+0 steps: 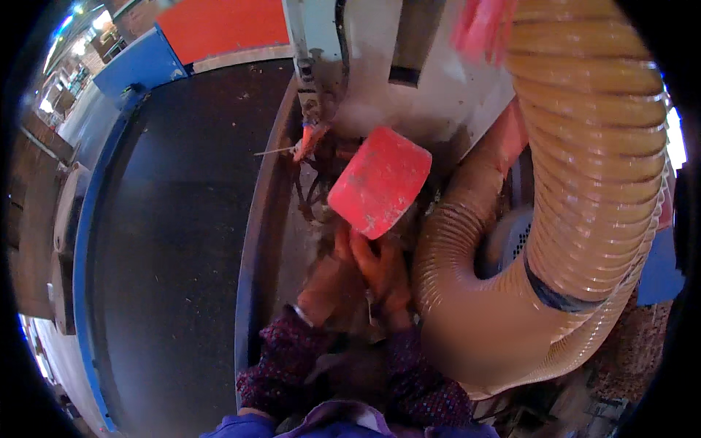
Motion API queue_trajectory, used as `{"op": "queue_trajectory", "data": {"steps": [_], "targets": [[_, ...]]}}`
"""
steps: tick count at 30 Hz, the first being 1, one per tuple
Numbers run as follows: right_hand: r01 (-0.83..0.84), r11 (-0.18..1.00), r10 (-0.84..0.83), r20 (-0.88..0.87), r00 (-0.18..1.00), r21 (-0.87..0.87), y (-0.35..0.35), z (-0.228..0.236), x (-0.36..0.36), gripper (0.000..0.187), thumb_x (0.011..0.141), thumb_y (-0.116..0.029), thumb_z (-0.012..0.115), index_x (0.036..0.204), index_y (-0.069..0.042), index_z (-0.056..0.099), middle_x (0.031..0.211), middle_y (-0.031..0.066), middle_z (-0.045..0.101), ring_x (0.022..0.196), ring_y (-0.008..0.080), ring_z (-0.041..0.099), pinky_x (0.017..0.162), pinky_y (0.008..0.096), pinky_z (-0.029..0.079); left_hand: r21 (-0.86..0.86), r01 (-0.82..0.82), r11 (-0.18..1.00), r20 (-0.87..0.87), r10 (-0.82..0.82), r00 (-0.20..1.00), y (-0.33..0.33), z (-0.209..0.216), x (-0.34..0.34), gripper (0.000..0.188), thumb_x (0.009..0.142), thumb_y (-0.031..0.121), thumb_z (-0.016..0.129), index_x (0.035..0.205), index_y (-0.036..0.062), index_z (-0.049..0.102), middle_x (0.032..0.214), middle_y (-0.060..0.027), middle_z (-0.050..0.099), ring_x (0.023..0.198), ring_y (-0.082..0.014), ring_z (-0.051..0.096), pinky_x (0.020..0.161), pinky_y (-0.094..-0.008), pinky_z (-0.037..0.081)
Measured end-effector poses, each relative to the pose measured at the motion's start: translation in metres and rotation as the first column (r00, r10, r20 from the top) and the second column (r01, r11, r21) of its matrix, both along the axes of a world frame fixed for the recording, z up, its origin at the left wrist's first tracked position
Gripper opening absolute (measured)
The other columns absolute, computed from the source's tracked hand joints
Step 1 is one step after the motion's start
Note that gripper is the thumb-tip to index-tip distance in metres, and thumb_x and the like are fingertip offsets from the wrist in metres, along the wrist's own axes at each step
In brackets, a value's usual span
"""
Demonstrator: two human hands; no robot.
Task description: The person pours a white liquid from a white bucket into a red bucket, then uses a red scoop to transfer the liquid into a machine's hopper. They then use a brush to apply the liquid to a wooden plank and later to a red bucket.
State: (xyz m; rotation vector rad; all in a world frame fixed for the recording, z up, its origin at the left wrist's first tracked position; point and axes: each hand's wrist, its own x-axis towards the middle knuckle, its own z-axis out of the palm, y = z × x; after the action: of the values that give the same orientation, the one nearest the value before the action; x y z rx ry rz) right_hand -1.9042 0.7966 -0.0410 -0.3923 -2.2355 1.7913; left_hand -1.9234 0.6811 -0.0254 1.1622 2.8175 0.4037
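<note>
Plainly, the scuffed red block-shaped guard (381,182) is set just beyond the left hand (325,286) and right hand (387,274), held close together, though whether anything is gripped by either cannot be told.

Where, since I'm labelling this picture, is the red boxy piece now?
In the head view, the red boxy piece sits slightly right of centre, above the right hand, left of the ribbed hose.

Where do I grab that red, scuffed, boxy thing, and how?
Probably by the two long side edges of the red, scuffed, boxy thing, coming from its near, lower end: its broad face shows no handle, and the left hand and right hand are just below. Whether it's fixed, I can't tell.
</note>
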Motion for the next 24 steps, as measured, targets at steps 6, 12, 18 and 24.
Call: {"op": "queue_trajectory", "data": {"steps": [6,12,18,24], "targets": [[0.098,0.979,-0.087,0.07,0.994,-0.176,-0.017,-0.028,-0.001,0.032,0.095,-0.032,0.053,0.104,-0.002,0.058,0.084,0.0053,0.061,0.074,0.0149,0.055,0.065,0.0304,0.045,-0.077,-0.154,0.985,0.258,0.169,0.951,-0.037,0.06,0.005,0.022,0.088,0.012,0.056,0.109,0.0072,0.061,0.098,-0.0114,0.065,0.085,-0.0312,0.064,0.069,-0.0386,0.053],[0.061,0.842,-0.035,0.059,0.998,-0.535,-0.034,-0.034,0.003,0.029,0.098,-0.033,0.049,0.105,-0.005,0.055,0.082,0.0015,0.057,0.069,0.0095,0.049,0.057,0.0264,0.041,0.601,-0.467,0.649,0.261,0.393,0.882,-0.01,0.002,-0.096,0.02,0.088,0.014,0.058,0.108,0.0103,0.059,0.085,-0.0155,0.065,0.08,-0.0363,0.063,0.068,-0.0412,0.05],[0.16,0.987,-0.157,-0.145,0.977,0.01,-0.03,-0.035,0.006,0.032,0.097,-0.032,0.05,0.111,-0.004,0.055,0.091,0.0038,0.059,0.076,0.0121,0.053,0.064,0.0274,0.044,0.285,-0.04,0.958,-0.255,0.116,0.96,0.038,-0.02,-0.196,0.029,0.086,0.017,0.053,0.114,0.0082,0.056,0.095,-0.0149,0.066,0.091,-0.0333,0.066,0.078,-0.0456,0.051],[0.143,0.92,-0.09,0.159,0.983,-0.365,-0.018,-0.021,0.011,0.036,0.093,-0.029,0.056,0.117,-0.002,0.052,0.101,0.0077,0.059,0.089,0.0171,0.056,0.077,0.0314,0.046,-0.099,0.197,0.975,-0.41,-0.22,0.885,0.044,-0.017,-0.227,0.035,0.084,0.017,0.052,0.118,0.0091,0.054,0.105,-0.0128,0.061,0.103,-0.0292,0.059,0.091,-0.0416,0.046]]}}
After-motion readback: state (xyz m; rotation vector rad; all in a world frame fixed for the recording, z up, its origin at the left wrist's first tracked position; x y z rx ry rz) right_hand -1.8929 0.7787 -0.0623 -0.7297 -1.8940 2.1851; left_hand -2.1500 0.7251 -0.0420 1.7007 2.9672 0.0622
